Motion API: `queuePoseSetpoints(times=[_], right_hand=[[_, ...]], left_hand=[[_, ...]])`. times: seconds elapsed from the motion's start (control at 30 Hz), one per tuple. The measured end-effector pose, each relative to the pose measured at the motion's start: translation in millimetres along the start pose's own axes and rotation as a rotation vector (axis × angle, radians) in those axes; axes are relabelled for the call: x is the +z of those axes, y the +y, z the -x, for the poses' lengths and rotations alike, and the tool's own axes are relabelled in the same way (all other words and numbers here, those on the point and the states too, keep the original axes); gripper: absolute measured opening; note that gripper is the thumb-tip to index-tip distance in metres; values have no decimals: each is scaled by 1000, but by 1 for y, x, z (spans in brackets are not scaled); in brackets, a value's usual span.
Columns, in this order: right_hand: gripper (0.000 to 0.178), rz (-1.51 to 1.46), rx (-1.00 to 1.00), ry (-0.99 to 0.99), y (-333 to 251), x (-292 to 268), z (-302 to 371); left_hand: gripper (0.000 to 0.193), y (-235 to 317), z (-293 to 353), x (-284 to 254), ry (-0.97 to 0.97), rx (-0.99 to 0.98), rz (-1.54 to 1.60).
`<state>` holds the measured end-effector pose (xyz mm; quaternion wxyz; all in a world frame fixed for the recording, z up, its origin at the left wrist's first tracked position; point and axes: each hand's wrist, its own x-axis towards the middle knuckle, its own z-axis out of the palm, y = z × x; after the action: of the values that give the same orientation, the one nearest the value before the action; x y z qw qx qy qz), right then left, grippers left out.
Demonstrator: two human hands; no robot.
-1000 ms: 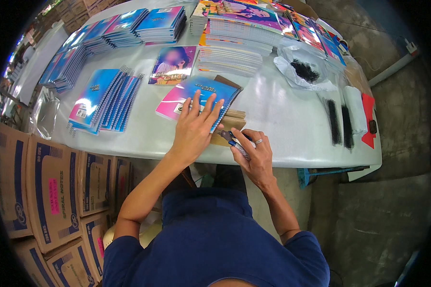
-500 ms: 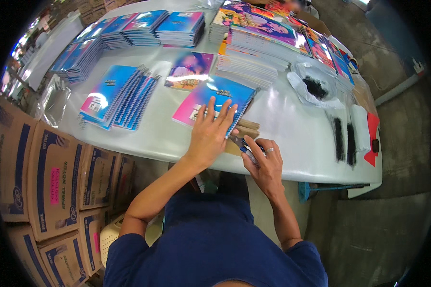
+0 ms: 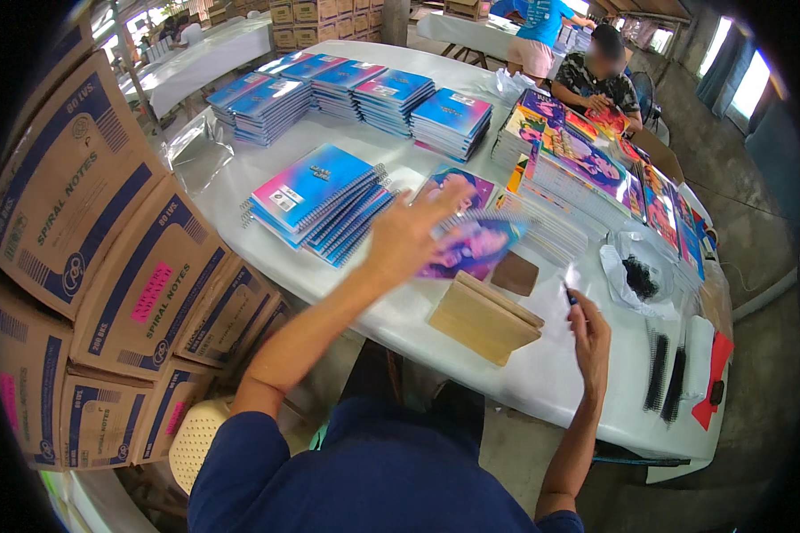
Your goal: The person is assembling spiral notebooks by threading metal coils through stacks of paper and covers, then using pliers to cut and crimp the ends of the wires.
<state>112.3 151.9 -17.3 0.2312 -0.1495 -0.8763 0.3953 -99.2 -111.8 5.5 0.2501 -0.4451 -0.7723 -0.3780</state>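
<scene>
My left hand [image 3: 409,238] is raised over the table, its fingers stretched and spread, somewhat smeared by motion. Beside its fingertips a spiral notebook with a purple picture cover [image 3: 478,247] shows blurred. Another purple-covered notebook [image 3: 458,188] lies partly hidden behind that hand. To the left, a pile of blue-and-pink spiral notebooks [image 3: 316,191] overlaps unevenly. My right hand [image 3: 590,333] is closed around dark-blue-handled pliers [image 3: 572,298], whose tips blur into the bright tabletop. Between my hands sits a tan cardboard-like block [image 3: 484,322], with a small brown piece [image 3: 515,274] behind it.
Blue-pink notebook stacks [image 3: 449,120] line the far side; colourful notebook stacks [image 3: 587,164] stand right of them. Black coils fill a white wrapper [image 3: 638,280], and more black coils [image 3: 656,373] lie at right. Cartons [image 3: 120,293] rise at left. A person [image 3: 596,84] sits across the table.
My left hand has lifted off the blue-pink notebook and opened outward; a purple cover now shows there. My right hand has moved right with the pliers, away from the spiral. The view has shifted.
</scene>
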Motion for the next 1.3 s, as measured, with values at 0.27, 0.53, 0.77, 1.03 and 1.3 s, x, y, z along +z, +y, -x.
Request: queuePoseSetpoints(times=[0.27,0.53,0.77,1.03,1.3], right_hand=[[58,554,-164,115,103,-3,-63],[70,-900,-184,-176,-99,111,-124],[25,-286,-493,176,-191,150,-137],[23,-157,-1019,-357,-179,255,-178],[35,619,-388,-458,-11,228,-286]], left_hand=[[58,-93,-41,-90,-26,-81,670],[82,-112,-43,-56,-32,-128,1438],[83,-182,-47,-86,29,-338,1472],[78,-310,4,-147,-363,-949,531],[75,-316,39,-132,-505,-789,415]])
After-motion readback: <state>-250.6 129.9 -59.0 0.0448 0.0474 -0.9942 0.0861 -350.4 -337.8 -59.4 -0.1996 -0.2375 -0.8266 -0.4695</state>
